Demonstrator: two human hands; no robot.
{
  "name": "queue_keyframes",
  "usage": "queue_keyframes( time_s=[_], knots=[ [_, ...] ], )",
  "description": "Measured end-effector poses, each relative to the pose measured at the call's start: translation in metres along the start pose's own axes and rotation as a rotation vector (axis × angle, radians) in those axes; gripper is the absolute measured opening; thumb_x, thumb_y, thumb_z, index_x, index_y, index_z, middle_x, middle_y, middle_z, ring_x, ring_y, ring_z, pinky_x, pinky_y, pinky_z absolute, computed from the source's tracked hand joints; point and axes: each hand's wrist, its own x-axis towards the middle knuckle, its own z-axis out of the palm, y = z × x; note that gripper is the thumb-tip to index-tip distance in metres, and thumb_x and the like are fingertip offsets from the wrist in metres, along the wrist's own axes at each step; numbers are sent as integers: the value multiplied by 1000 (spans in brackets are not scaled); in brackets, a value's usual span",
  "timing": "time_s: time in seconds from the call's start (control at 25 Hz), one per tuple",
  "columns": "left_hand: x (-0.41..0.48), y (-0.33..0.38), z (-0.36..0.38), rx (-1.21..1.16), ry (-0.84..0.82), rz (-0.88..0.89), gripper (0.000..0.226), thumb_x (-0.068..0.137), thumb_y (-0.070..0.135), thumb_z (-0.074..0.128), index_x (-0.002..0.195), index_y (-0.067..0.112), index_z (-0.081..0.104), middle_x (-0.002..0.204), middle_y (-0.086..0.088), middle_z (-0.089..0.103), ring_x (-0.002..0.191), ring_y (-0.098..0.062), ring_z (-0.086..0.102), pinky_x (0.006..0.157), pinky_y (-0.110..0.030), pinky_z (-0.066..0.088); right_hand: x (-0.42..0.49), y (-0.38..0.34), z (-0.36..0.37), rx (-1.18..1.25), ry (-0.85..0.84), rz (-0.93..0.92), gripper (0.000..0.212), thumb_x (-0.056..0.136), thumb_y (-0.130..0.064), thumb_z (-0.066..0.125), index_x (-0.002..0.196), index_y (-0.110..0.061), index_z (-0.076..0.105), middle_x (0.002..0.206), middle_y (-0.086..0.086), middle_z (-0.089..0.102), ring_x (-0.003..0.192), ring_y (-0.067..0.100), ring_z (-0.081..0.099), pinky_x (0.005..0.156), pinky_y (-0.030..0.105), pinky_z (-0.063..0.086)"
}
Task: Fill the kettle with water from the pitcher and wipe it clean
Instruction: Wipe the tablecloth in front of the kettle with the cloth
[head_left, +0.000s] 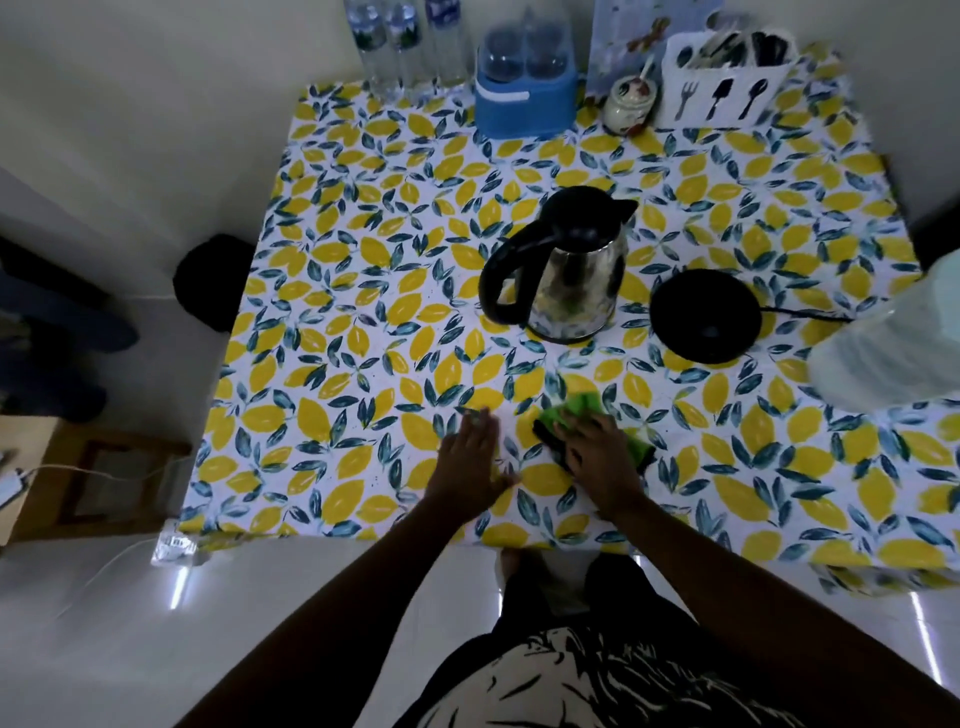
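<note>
A steel kettle (566, 270) with a black lid and handle stands mid-table, lid down, off its round black base (704, 316), which lies to its right. A green cloth (584, 408) with a dark edge lies on the tablecloth in front of the kettle. My right hand (597, 447) rests on top of the cloth, fingers spread over it. My left hand (475, 452) lies flat on the table just left of the cloth, holding nothing. A pale translucent container (893, 343), possibly the pitcher, stands blurred at the right edge.
The table (363, 312) has a lemon-print cloth. Along its back edge stand water bottles (400, 47), a blue container (524, 83), a small jar (628, 101) and a white cutlery holder (722, 78). A black stool (213, 280) and a wooden stool (98, 478) sit left of the table.
</note>
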Motion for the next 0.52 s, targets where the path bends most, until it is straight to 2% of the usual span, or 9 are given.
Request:
queue_keyframes(
  time_s=[0.08,0.16,0.24,0.36,0.44,0.52],
  knots=[
    [9,32,8,8,-22,86,87,92,60,42,153,15,0,162,-5,-9,149,-26,-11,121,-52,8,-30,32,-9,-25,88,61,38,87,-19,40,106,-6,71,121,12,67,97,35,59,85,41,40],
    [21,63,11,11,-57,159,83,94,56,41,153,16,-1,162,-3,-10,149,-24,-11,121,-50,6,-63,69,-31,-42,187,232,38,89,-18,41,106,-4,71,123,13,66,96,38,59,88,42,39],
    [32,92,15,7,-81,218,81,95,53,41,153,17,-1,162,-2,-11,149,-24,-12,122,-48,4,-95,107,-56,-77,214,388,39,91,-19,41,111,-4,70,126,15,64,108,35,53,97,44,38],
    [45,123,22,42,-97,259,80,96,53,42,153,18,-2,162,-1,-12,150,-23,-11,122,-47,3,-119,134,-72,-100,-49,589,55,97,-42,30,135,-10,53,144,12,49,135,35,38,106,55,34],
    [55,140,26,56,-109,274,81,95,54,42,153,18,-2,162,-1,-12,149,-23,-12,121,-50,5,-129,141,-67,-102,-132,674,70,91,-60,30,146,-19,37,152,12,38,140,42,28,102,65,31],
    [63,150,26,81,-96,292,82,95,56,40,153,18,-2,163,-3,-12,150,-25,-11,120,-51,9,-131,141,-64,-89,-153,673,77,89,-69,21,149,-22,29,155,13,32,142,40,20,103,69,25]
  ],
)
